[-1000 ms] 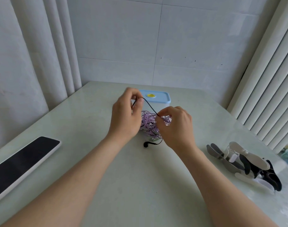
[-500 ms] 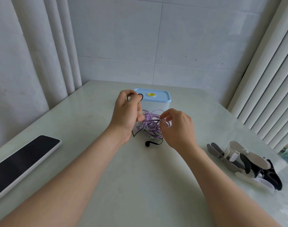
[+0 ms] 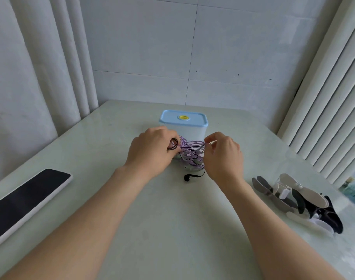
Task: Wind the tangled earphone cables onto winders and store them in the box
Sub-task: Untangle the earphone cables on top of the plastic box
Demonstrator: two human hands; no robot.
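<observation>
A tangle of purple and black earphone cables point(image 3: 190, 155) lies on the table in front of a box point(image 3: 183, 126) with a light blue lid. My left hand point(image 3: 152, 150) grips a small coil of black cable point(image 3: 173, 143) at the tangle's left side. My right hand point(image 3: 223, 154) pinches a purple strand point(image 3: 200, 142) and holds it taut to the right. A black earbud point(image 3: 187, 178) on its wire lies on the table just below the tangle. A pile of grey, white and black winders point(image 3: 297, 201) sits at the right.
A phone point(image 3: 25, 201) with a dark screen lies face up at the left edge of the pale table point(image 3: 172, 229). Curtains hang at the left, vertical blinds at the right, and a tiled wall stands behind the box.
My left hand has dropped from above the tangle to its left side, with the black cable now coiled in its fingers. My right hand has shifted right and now pinches a purple strand.
</observation>
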